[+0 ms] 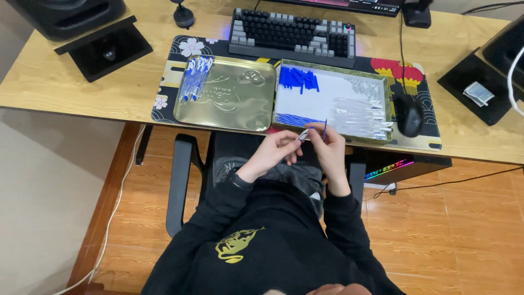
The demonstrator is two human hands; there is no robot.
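Centrally, both hands before gold tin, white-lined tray.

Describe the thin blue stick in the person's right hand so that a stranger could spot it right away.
Start at the white-lined tray on the desk mat, right of the gold tin lid. Just below its front edge, the right hand pinches a thin blue stick. It stands upright and alone, unlike the heaped blue caps.

A wooden desk carries a patterned desk mat, two speaker stands and a keyboard.
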